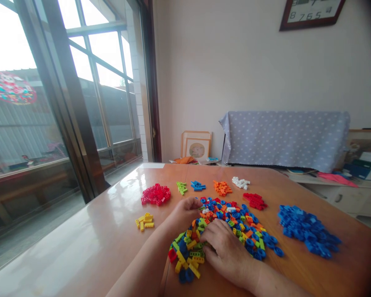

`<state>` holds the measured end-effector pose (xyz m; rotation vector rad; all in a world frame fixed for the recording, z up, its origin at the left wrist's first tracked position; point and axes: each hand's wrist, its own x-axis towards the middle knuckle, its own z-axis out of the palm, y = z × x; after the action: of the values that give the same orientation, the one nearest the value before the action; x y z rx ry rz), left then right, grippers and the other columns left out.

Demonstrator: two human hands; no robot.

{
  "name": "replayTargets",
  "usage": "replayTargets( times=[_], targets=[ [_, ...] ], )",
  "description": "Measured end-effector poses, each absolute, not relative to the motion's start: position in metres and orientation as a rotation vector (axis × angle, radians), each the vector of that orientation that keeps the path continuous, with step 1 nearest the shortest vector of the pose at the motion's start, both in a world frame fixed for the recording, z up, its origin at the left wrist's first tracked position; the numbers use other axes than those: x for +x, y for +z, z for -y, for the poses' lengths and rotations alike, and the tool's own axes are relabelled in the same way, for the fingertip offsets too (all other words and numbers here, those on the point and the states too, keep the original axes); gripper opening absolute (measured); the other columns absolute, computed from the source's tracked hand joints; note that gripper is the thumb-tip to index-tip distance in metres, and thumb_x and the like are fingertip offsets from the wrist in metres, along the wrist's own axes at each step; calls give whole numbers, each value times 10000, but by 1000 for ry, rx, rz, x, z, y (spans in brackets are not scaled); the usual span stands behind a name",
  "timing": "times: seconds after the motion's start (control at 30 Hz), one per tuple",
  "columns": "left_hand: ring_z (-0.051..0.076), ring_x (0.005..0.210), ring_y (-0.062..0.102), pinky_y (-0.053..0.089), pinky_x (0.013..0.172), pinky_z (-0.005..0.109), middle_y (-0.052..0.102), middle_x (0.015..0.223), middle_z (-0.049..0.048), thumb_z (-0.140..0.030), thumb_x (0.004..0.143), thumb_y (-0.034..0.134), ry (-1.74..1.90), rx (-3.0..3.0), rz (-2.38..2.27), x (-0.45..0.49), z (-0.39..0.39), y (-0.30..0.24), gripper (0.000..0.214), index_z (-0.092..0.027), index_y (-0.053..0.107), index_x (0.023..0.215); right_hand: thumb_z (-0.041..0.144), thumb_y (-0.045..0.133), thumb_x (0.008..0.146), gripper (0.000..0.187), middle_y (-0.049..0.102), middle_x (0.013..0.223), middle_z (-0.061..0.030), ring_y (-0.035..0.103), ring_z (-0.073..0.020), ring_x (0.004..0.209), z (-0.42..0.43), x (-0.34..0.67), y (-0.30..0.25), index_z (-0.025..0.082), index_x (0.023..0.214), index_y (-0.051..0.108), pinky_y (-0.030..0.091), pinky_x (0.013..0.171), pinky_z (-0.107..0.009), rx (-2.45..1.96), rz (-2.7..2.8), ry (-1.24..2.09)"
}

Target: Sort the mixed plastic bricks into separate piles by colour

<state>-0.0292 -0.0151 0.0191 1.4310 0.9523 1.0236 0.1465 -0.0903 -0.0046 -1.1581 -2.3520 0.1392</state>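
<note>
A mixed pile of small toy bricks (244, 225) in blue, green, yellow, orange, red and white lies on the table in front of me. My left hand (185, 211) is at the pile's far left edge, its fingers closed together; what they hold, if anything, is hidden. My right hand (227, 251) rests over the near middle of the pile with fingers bent down among the bricks. Its fingertips are partly hidden, and I cannot make out what they grip. Yellow bricks (187, 262) and green ones lie just left of it.
Single-colour heaps surround the pile: dark red bricks (156, 194), yellow bricks (144, 222), green bricks (181, 188), blue bricks (198, 185), orange bricks (222, 188), white bricks (240, 182), red bricks (255, 201) and a large blue heap (307, 231). The wooden table (111, 235) borders glass doors.
</note>
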Motion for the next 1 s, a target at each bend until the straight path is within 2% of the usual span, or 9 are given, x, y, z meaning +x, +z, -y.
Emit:
replayTargets(
  times=[0.17, 0.37, 0.47, 0.6, 0.73, 0.83, 1.0],
  targets=[
    [113, 655, 583, 421, 630, 242, 603, 761, -9, -309, 766, 674, 997, 1450, -995, -30, 14, 17, 240, -149, 629, 939, 187, 589, 901, 148, 669, 998, -31, 559, -232, 991, 87, 149, -4, 257, 1005, 666, 459, 907, -387, -1187, 2278, 153],
    [111, 608, 585, 413, 578, 231, 634, 737, -7, -374, 806, 656, 904, 1448, -955, -30, 16, 15, 297, -163, 588, 1004, 185, 520, 943, 402, 635, 1266, -82, 564, -252, 1172, 74, 158, -12, 248, 1339, 551, 450, 1033, -427, -1167, 2148, -13],
    [116, 611, 605, 401, 567, 230, 675, 789, 15, -371, 813, 644, 825, 1471, -927, -30, 18, 16, 316, -168, 573, 1044, 188, 476, 972, 440, 615, 1313, -94, 554, -259, 1217, 67, 161, -17, 242, 1408, 498, 428, 1070, -461, -1189, 2132, -81],
    [119, 617, 613, 407, 581, 233, 671, 784, 13, -406, 802, 672, 807, 1461, -868, -31, 19, 16, 367, -173, 563, 1064, 181, 447, 984, 357, 662, 1213, -92, 601, -254, 1118, 61, 162, -16, 241, 1313, 571, 468, 1006, -460, -1195, 2148, -44],
    [119, 614, 609, 412, 590, 236, 664, 769, 10, -455, 781, 718, 772, 1455, -810, -31, 17, 14, 430, -177, 563, 1069, 177, 503, 945, 215, 690, 1057, -66, 626, -241, 1007, 62, 160, -6, 248, 1085, 651, 504, 886, -398, -1245, 2095, 75],
    [125, 631, 611, 405, 591, 238, 668, 795, 18, -481, 761, 753, 758, 1439, -769, -31, 17, 15, 459, -178, 575, 1057, 201, 530, 916, 130, 683, 922, -36, 629, -218, 891, 60, 159, 2, 250, 920, 650, 500, 786, -347, -1297, 2045, 180],
    [150, 741, 619, 432, 663, 256, 663, 848, 39, -434, 745, 775, 1025, 1385, -893, -37, 9, 17, 406, -154, 627, 1001, 277, 547, 880, 101, 662, 791, -4, 612, -189, 765, 35, 154, 10, 243, 840, 633, 468, 695, -293, -1372, 1957, 270]
  ],
)
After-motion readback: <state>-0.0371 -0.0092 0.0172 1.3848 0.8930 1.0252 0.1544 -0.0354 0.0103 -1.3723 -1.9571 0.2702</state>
